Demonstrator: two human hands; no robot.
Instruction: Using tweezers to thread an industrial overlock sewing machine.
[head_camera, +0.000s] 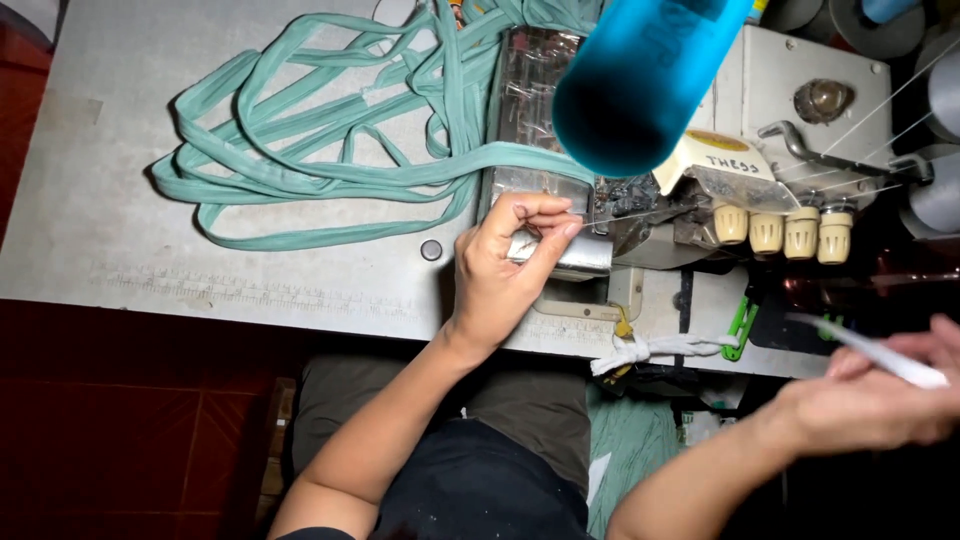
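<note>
My left hand (505, 265) rests at the front of an overlock sewing machine (790, 110), thumb and fingers pinched on a thin thread (640, 212) beside the metal presser area (560, 250). My right hand (870, 395) is off to the lower right, below the table edge, gripping a slim white tool (870, 350) that looks like tweezers. A long teal fabric strip (320, 150) lies in loose loops on the grey table (100, 200) and runs into the machine. A blurred blue thread cone (640, 80) fills the top centre.
Four cream tension knobs (785, 232) line the machine front. Grey thread cones (940, 130) stand at the right edge. A white cord (650, 350) and a green clip (740, 325) hang at the table's front edge. Teal cloth (630, 450) lies on my lap.
</note>
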